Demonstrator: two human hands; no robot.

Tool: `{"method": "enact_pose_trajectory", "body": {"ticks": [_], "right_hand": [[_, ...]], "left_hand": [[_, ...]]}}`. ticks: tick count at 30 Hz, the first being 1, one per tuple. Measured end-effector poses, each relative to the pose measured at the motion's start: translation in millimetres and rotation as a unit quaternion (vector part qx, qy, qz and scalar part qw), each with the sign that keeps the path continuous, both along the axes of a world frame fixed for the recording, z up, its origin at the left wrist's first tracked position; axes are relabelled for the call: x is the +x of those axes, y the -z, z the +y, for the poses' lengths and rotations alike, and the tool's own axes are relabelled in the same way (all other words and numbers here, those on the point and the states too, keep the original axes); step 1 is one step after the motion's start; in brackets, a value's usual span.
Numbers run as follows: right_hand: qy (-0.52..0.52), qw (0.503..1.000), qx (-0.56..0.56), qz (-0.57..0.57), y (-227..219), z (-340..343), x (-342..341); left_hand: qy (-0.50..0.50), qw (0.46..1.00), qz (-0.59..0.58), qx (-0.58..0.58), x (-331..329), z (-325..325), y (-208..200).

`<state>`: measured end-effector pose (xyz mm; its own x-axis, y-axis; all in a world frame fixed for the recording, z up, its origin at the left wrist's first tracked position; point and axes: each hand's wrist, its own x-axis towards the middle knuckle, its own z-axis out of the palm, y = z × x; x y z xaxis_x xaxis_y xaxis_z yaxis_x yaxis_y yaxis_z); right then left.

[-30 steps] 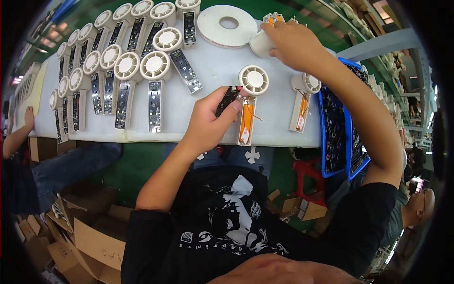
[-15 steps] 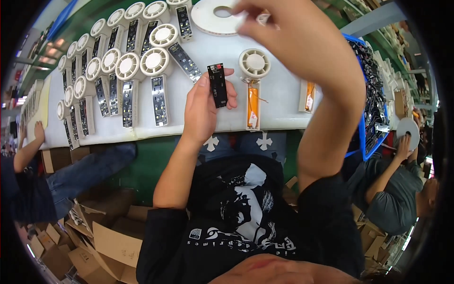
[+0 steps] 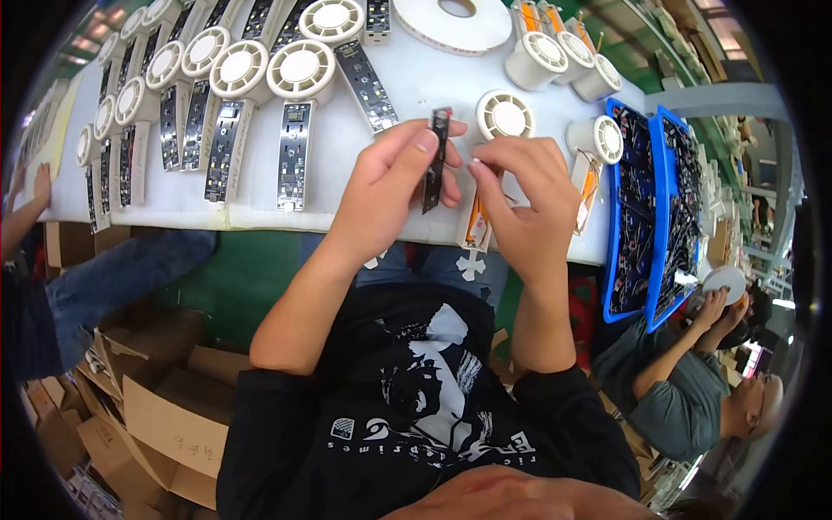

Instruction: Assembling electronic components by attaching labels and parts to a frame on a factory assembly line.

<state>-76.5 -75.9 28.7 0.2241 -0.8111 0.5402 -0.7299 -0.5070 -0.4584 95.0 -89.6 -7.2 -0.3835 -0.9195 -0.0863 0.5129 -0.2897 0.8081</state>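
black circuit board [image 3: 437,163], slim, red-tipped

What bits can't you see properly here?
In the head view:
Fan: upper handle, hidden behind the right grip.
Board: details, turned nearly edge-on in the left grip.
Reel: far rim, cut off by the top edge.
Parts in the blue tray: too small to tell apart.

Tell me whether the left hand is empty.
No, the left hand holds a dark circuit board.
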Motion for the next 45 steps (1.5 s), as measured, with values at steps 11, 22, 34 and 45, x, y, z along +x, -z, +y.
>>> {"method": "enact_pose_trajectory", "body": {"ticks": [11,22,34,45], "right_hand": [[-0.003,0.997,-0.044,-0.068,14.2,-3.5,-7.8],[0.009,0.997,-0.065,-0.028,15.4,-7.9,-7.9],[0.015,0.996,-0.093,-0.002,13.8,-8.2,-12.3],[-0.02,0.996,-0.077,0.045,-2.7,-8.3,-16.1]], "left_hand": [[0.035,0.998,-0.048,0.015,1.8,6.5,0.6],[0.046,0.998,-0.049,0.019,1.8,4.3,2.3],[0.031,0.998,-0.055,0.024,2.2,3.8,0.3],[0.018,0.995,-0.094,-0.003,-0.2,6.7,2.2]]}}
